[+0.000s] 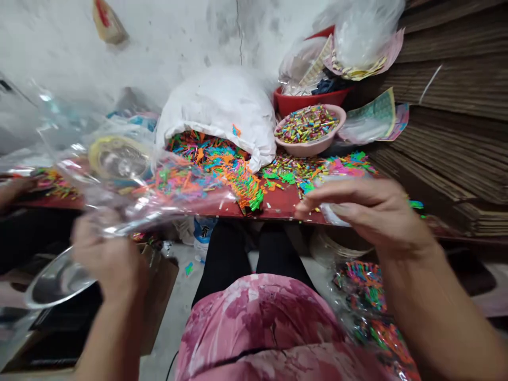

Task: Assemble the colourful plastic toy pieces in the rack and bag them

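Observation:
My left hand [107, 259], blurred by motion, is closed on a clear plastic bag [178, 206] that stretches over the left part of the red table. Behind the bag shows a yellow-rimmed round item [119, 159]. My right hand [384, 211] hovers over the table's front edge, its thumb and fingers apart, with nothing visible held. Beneath those fingers lies a whitish plastic piece [335, 214]. Ahead, a white sack [222, 100] spills small colourful plastic pieces [238, 174] in orange, green and blue onto the table.
A pink bowl [337, 127] of small coloured capsule-like pieces stands before a red basin [286, 103]. Stacked cardboard [456, 111] rises at right. A metal bowl [35, 301] sits low left above a carton [162, 301]. Another person's hand [16, 190] is at far left. Filled bags [365, 286] lie low right.

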`<move>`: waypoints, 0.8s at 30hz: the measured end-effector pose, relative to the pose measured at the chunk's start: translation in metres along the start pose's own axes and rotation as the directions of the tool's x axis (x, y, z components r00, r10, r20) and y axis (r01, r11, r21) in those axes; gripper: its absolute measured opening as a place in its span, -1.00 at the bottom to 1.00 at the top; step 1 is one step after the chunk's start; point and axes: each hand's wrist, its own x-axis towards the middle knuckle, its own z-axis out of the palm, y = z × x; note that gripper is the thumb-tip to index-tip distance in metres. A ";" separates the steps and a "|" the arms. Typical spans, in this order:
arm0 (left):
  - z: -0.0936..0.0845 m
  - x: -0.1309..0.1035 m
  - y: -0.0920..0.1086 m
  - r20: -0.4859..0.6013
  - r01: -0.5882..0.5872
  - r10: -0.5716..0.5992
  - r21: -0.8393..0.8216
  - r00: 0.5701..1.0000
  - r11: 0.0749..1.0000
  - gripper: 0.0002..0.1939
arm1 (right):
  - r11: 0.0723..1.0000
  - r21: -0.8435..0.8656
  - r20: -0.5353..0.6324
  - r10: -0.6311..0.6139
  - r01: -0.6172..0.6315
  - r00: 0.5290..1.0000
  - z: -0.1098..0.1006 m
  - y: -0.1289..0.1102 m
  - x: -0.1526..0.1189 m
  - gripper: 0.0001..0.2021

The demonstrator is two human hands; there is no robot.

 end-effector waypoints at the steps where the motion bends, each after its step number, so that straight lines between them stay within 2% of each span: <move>1: -0.001 -0.026 -0.014 0.046 0.045 -0.049 0.094 0.998 0.995 -0.83 | 0.984 0.122 -0.031 0.137 -0.133 0.990 0.003 0.027 -0.011 -0.77; 2: 0.000 -0.051 -0.028 0.165 0.107 -0.137 0.181 0.977 0.978 -0.83 | 0.943 0.220 -0.071 0.272 -0.251 0.960 0.009 0.057 -0.022 -0.78; 3: 0.001 -0.076 -0.041 0.335 0.141 -0.231 0.272 0.913 0.952 -0.81 | 0.895 0.281 -0.114 0.390 -0.347 0.914 0.018 0.088 -0.032 -0.77; 4: 0.005 -0.098 -0.052 0.519 0.106 -0.284 0.346 0.806 0.932 -0.81 | 0.836 0.308 -0.101 0.503 -0.454 0.858 0.030 0.119 -0.042 -0.74; 5: 0.009 -0.118 -0.061 0.667 0.007 -0.311 0.417 0.677 0.909 -0.80 | 0.779 0.299 -0.098 0.599 -0.551 0.795 0.043 0.150 -0.051 -0.73; 6: 0.015 -0.134 -0.068 0.787 -0.128 -0.328 0.453 0.522 0.882 -0.79 | 0.721 0.254 -0.092 0.682 -0.645 0.726 0.056 0.177 -0.059 -0.74; 7: 0.022 -0.147 -0.072 0.873 -0.287 -0.339 0.445 0.350 0.848 -0.77 | 0.676 0.179 -0.108 0.735 -0.715 0.669 0.070 0.202 -0.065 -0.76; 8: 0.030 -0.156 -0.075 0.919 -0.420 -0.330 0.392 0.214 0.819 -0.76 | 0.646 0.059 -0.130 0.761 -0.761 0.635 0.083 0.222 -0.070 -0.79; 9: 0.038 -0.163 -0.077 0.932 -0.460 -0.331 0.361 0.147 0.811 -0.74 | 0.616 -0.098 -0.157 0.766 -0.782 0.623 0.094 0.237 -0.074 -0.80; 10: 0.046 -0.168 -0.078 0.940 -0.485 -0.329 0.332 0.094 0.809 -0.73 | 0.598 -0.158 -0.177 0.766 -0.786 0.618 0.104 0.248 -0.076 -0.82; 12: 0.061 -0.175 -0.081 0.945 -0.489 -0.326 0.285 0.002 0.825 -0.71 | 0.581 -0.272 -0.212 0.741 -0.767 0.637 0.117 0.259 -0.080 -0.84; 15: 0.080 -0.187 -0.087 0.931 -0.472 -0.311 0.191 -0.190 0.861 -0.71 | 0.577 -0.396 -0.246 0.682 -0.714 0.688 0.125 0.260 -0.086 -0.81; 17: 0.087 -0.195 -0.091 0.909 -0.458 -0.307 0.154 -0.281 0.876 -0.73 | 0.572 -0.463 -0.246 0.650 -0.677 0.719 0.125 0.259 -0.091 -0.78; 18: 0.089 -0.199 -0.093 0.899 -0.455 -0.311 0.149 -0.308 0.878 -0.74 | 0.571 -0.486 -0.243 0.639 -0.662 0.730 0.125 0.259 -0.094 -0.77; 20: 0.091 -0.202 -0.095 0.888 -0.447 -0.318 0.149 -0.332 0.882 -0.74 | 0.567 -0.517 -0.236 0.625 -0.641 0.744 0.124 0.261 -0.098 -0.74; 24: 0.086 -0.199 -0.097 0.902 -0.404 -0.277 0.129 -0.332 0.905 -0.68 | 0.556 -0.539 -0.236 0.622 -0.633 0.747 0.125 0.265 -0.096 -0.70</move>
